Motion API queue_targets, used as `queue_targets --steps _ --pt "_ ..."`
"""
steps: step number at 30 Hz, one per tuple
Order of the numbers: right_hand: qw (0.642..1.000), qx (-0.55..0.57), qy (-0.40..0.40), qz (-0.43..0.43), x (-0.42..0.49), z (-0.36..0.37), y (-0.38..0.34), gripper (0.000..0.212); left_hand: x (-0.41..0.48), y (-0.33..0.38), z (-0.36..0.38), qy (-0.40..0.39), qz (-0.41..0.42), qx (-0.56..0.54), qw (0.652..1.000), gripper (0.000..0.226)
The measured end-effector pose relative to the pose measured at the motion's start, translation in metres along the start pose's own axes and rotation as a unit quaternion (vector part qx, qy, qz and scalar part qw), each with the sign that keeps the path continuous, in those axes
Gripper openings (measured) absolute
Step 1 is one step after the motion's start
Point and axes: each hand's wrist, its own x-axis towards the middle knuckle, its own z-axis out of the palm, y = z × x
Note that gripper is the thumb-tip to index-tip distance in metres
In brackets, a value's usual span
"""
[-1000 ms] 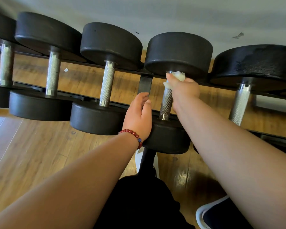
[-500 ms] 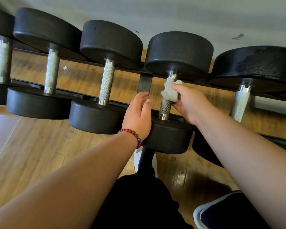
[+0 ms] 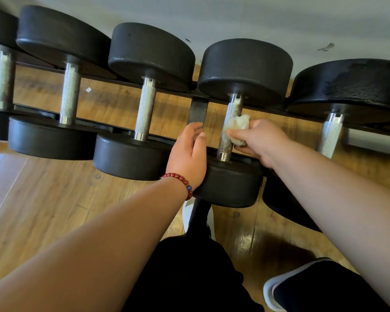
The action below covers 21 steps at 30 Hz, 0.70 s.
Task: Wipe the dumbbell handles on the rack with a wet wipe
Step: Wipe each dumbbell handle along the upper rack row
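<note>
Several black dumbbells with knurled steel handles lie side by side on a black rack (image 3: 198,112). My right hand (image 3: 260,143) pinches a crumpled white wet wipe (image 3: 235,128) against the lower half of one dumbbell handle (image 3: 233,109). My left hand (image 3: 188,157), with a red bead bracelet at the wrist, rests with relaxed fingers on the near head (image 3: 231,184) of that same dumbbell. The neighbouring handle to the left (image 3: 145,109) and the one to the right (image 3: 330,137) are bare.
A wooden floor (image 3: 54,199) lies below the rack, and a pale wall (image 3: 234,19) stands behind it. My dark-clothed legs and white-soled shoes (image 3: 273,293) show at the bottom. A lower dumbbell head (image 3: 279,203) sits under my right forearm.
My right hand has slid the wipe down the handle, from just under the far head to the lower half. My left hand has stayed on the near head.
</note>
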Motion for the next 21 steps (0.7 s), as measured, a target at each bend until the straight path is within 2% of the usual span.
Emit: queue_targets --steps 5,8,12,14,15,17,19,21 --pt "0.994 -0.097 -0.022 0.035 -0.007 0.006 0.012 0.043 0.000 0.000 0.000 0.002 0.003 0.001 1.000 0.036" --pt "0.996 -0.088 -0.022 0.011 -0.007 0.004 0.010 0.044 0.000 0.000 0.001 0.003 0.002 -0.002 1.000 0.035" --pt "1.000 -0.006 -0.013 0.000 -0.014 0.010 0.013 0.040 0.001 -0.001 0.001 0.001 0.002 0.002 1.000 0.036" --pt "0.997 -0.058 0.024 -0.053 -0.017 0.008 0.018 0.029 0.001 -0.001 0.001 0.001 0.001 0.004 1.000 0.036" --pt "0.984 -0.132 0.054 -0.111 -0.017 0.005 0.021 0.026 0.001 -0.001 0.001 0.001 0.001 0.005 1.000 0.036" --pt "0.926 -0.263 0.117 -0.244 -0.020 0.000 0.025 0.026 0.000 0.000 0.001 0.002 0.001 0.005 1.000 0.036" --pt "0.870 -0.313 0.141 -0.355 -0.018 -0.004 0.027 0.034 0.000 0.000 0.001 0.003 0.001 0.003 1.000 0.036" --pt "0.814 -0.365 0.135 -0.431 -0.010 -0.008 0.028 0.036 -0.001 0.001 0.001 0.004 0.003 0.000 1.000 0.036"
